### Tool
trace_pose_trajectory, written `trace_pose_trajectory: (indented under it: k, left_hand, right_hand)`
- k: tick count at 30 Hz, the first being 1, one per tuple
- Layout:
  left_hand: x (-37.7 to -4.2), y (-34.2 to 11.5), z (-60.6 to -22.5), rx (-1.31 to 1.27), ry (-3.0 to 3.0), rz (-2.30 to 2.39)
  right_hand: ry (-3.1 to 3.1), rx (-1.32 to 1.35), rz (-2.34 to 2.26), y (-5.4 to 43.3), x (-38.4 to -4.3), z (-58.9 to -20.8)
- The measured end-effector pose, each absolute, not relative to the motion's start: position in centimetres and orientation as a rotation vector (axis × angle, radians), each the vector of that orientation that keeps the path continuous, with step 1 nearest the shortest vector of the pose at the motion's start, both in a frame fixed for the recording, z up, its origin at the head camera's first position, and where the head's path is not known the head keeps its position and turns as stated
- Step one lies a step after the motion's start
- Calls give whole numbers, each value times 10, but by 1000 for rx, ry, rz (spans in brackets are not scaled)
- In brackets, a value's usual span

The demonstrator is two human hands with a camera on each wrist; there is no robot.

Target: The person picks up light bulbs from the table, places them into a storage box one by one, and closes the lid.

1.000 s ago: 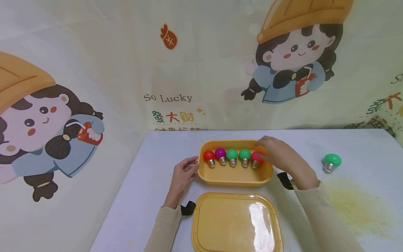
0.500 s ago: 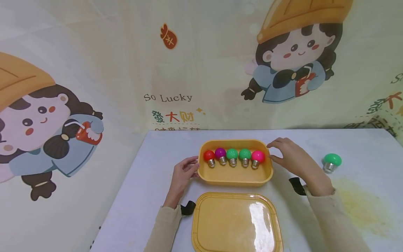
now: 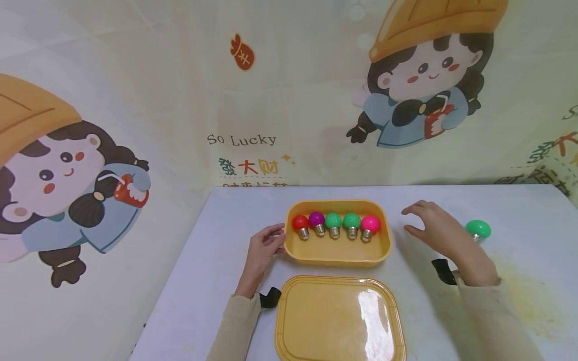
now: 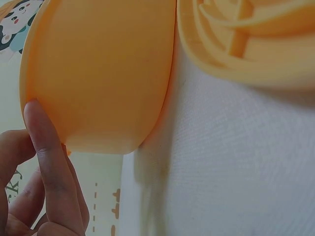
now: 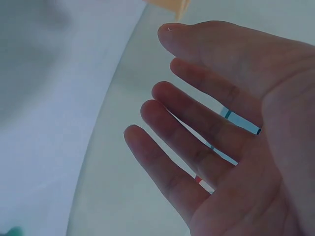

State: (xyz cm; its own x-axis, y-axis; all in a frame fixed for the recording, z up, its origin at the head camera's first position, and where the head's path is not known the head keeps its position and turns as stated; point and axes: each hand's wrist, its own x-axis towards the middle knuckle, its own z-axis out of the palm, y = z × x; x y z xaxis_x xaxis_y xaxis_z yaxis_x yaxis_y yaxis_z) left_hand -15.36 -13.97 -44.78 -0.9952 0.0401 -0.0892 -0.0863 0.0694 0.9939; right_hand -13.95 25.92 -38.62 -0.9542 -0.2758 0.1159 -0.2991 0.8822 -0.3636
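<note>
My left hand (image 3: 264, 250) is at the left end of a yellow plastic box (image 3: 336, 255), its fingertips touching the outer wall near the rim. The left wrist view shows a straight finger (image 4: 47, 152) against that wall (image 4: 108, 78). Inside the box lies a row of small light bulbs: red (image 3: 300, 222), purple (image 3: 316, 219), two green (image 3: 333, 220), and pink (image 3: 371, 224). Over the table to the right of the box, my right hand (image 3: 440, 233) holds nothing, its fingers loosely bent and thumb apart. Beyond it lies another green bulb (image 3: 478, 228), its metal base partly hidden by the hand.
A yellow lid (image 3: 336, 318) lies flat on the white table (image 3: 217, 260) in front of the box. A cartoon-printed cloth (image 3: 307, 100) hangs behind the table and at the left. A yellowish stain (image 3: 526, 296) marks the tabletop at the right.
My right hand has left the pink bulb in the box and moved right, past the rim, toward the loose green bulb. The left hand and the box have stayed put.
</note>
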Motion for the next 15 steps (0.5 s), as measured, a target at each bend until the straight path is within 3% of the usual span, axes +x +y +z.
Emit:
trace_pose_trajectory:
  k: [15]
  left_hand:
    - [-153, -140, -447, -58, 2218, 2080]
  right_hand:
    - [-2905, 422, 649, 302, -136, -403]
